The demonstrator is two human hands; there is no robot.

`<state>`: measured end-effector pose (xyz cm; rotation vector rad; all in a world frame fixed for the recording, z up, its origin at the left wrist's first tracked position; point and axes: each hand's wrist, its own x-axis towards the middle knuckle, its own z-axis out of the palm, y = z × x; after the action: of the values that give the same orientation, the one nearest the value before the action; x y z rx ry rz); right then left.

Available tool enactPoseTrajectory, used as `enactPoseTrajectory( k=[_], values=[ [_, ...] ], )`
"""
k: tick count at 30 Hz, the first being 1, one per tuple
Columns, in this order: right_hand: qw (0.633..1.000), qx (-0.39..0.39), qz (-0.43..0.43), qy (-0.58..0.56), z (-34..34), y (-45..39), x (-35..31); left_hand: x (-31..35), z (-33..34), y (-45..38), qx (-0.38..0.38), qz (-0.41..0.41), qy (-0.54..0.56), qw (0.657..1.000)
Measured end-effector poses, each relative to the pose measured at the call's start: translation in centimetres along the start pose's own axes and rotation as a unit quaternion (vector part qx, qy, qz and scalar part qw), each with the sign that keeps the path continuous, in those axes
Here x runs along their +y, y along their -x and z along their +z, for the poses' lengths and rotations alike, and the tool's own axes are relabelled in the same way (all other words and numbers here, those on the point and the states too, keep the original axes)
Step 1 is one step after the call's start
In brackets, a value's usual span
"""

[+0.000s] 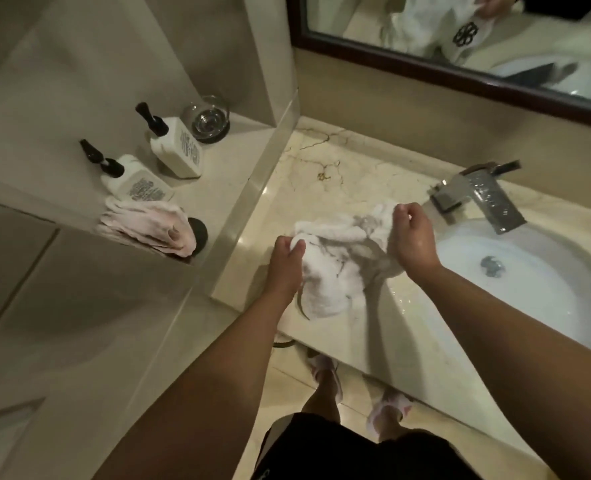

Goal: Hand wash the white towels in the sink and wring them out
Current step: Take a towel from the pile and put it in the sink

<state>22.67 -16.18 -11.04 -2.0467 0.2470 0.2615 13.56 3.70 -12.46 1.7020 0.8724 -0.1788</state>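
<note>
A marble bathroom, dimly lit: a veined marble desk [339,161] carries a round white sink [529,282] at 3 o'clock, with a chrome tap [484,195] above it and a mirror [460,32] at 1 o'clock.

The white towel [342,258] lies bunched on the desk at centre, just left of the sink, not in it. The left hand [287,258] grips its near-left edge with curled fingers. The right hand [412,237] has its fingers curled at the far-right edge; it appears to pinch cloth there.

Handling, as judged: the towel is soft and limp, offers no stiffness, and grows heavy once soaked. Hold is best taken at two opposite ends, as now, so that it can be twisted.

On a shelf [224,161] at 10 o'clock stand two white pump bottles [179,150], a glass dish [207,119] and a second crumpled cloth [148,223]. The bottle labels carry print too small to read. The mirror shows a dark emblem on white fabric; no words are legible.
</note>
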Motion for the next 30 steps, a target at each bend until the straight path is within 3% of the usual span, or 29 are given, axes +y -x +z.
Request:
enactPoseTrajectory(
  k=[5, 9, 16, 20, 27, 30],
  values=[
    [0.998, 0.033, -0.009, -0.057, -7.7, 0.3, 0.2, 5.1, 4.1, 2.5, 0.005, 0.046, 0.086, 0.995],
    [0.997, 0.049, -0.043, 0.032, -14.7, 1.6, 1.9, 8.3, 8.4, 5.2, -0.018, 0.065, 0.073, 0.995],
    [0.985, 0.168, -0.022, -0.028, -28.3, 4.1, 6.6, 11.8, 18.9, 11.3, -0.043, 0.115, 0.074, 0.99],
    [0.981, 0.187, 0.01, -0.046, -33.9, 5.2, 9.8, 12.5, 25.3, 14.5, -0.084, 0.168, 0.01, 0.982],
    [0.994, 0.078, 0.075, 0.014, -36.0, 4.8, 12.7, 11.2, 31.3, 15.0, -0.146, 0.218, -0.205, 0.943],
    [0.992, 0.079, 0.091, 0.028, -35.6, 4.3, 13.0, 11.1, 31.9, 14.3, -0.143, 0.225, -0.25, 0.931]
  ],
)
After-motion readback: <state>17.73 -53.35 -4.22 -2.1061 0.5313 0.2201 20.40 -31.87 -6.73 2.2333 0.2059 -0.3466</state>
